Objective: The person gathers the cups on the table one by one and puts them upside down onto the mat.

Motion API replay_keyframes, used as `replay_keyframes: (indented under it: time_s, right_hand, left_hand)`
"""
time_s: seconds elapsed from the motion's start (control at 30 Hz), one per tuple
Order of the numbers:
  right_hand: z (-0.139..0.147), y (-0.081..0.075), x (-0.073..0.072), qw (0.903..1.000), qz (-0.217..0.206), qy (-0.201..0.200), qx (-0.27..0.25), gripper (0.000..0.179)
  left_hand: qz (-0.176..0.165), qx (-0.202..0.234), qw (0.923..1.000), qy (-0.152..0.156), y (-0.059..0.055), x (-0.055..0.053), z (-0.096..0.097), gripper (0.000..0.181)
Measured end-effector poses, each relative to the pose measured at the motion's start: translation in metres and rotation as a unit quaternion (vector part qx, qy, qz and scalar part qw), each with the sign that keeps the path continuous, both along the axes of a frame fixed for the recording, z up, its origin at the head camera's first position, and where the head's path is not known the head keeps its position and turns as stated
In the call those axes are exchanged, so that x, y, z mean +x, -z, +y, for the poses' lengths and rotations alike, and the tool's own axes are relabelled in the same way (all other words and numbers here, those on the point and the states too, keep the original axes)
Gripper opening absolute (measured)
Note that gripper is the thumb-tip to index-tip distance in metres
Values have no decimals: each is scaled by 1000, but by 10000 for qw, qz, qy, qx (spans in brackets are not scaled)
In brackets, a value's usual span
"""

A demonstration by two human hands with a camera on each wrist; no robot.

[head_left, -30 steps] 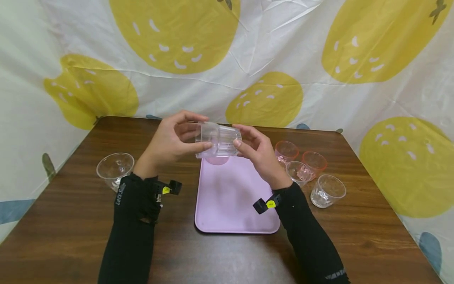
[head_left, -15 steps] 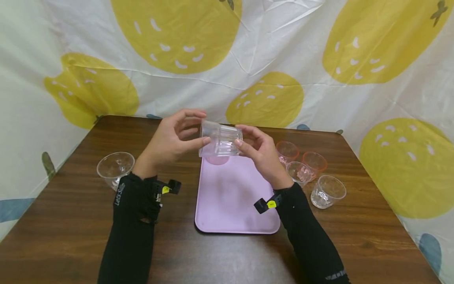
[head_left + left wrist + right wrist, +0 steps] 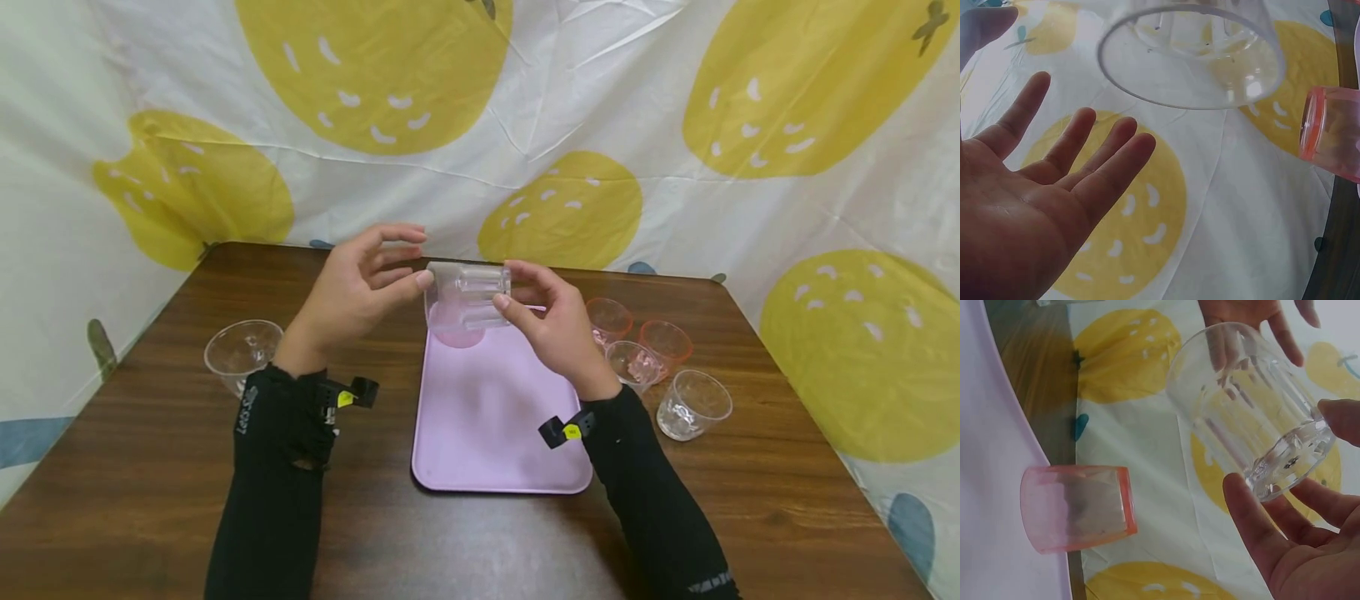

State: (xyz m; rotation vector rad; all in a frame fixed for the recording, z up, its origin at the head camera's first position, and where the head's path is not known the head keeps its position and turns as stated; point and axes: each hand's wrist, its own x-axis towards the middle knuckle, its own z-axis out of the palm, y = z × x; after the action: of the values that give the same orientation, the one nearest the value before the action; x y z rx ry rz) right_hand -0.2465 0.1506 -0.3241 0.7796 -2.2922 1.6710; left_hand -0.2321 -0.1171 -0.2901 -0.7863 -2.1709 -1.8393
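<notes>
My right hand (image 3: pixel 551 325) pinches a clear plastic cup (image 3: pixel 468 296) by its base, between thumb and fingers. The cup lies on its side in the air above the far end of a lilac tray (image 3: pixel 495 417), mouth to the left. Beside that mouth is my left hand (image 3: pixel 360 283), fingers spread and holding nothing; the left wrist view shows a gap between its fingers and the cup's rim. Below, a pink cup (image 3: pixel 1079 509) stands upside down at the tray's far left corner, partly behind the clear cup in the head view.
A clear cup (image 3: pixel 243 350) stands on the brown table (image 3: pixel 375 542) at left, partly behind my left sleeve. Right of the tray stand two pink cups (image 3: pixel 607 317) and two clear cups (image 3: pixel 693 406), mouths up. A fruit-patterned cloth (image 3: pixel 420 192) hangs behind.
My left hand has let go of the cup's rim and drawn slightly left and up. The cup has turned from a slight tilt to nearly level in my right hand.
</notes>
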Motion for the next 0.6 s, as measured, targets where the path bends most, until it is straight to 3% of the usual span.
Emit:
replay_keyframes:
  time_s: [0.37, 0.6]
  right_hand:
    - [-4, 4, 1, 9963, 528, 321, 592, 55]
    - [-7, 8, 0, 9875, 819, 461, 1263, 54]
  left_hand:
    - [-121, -53, 9999, -42, 0, 1, -2, 41]
    - [-76, -253, 9996, -89, 1, -1, -2, 39]
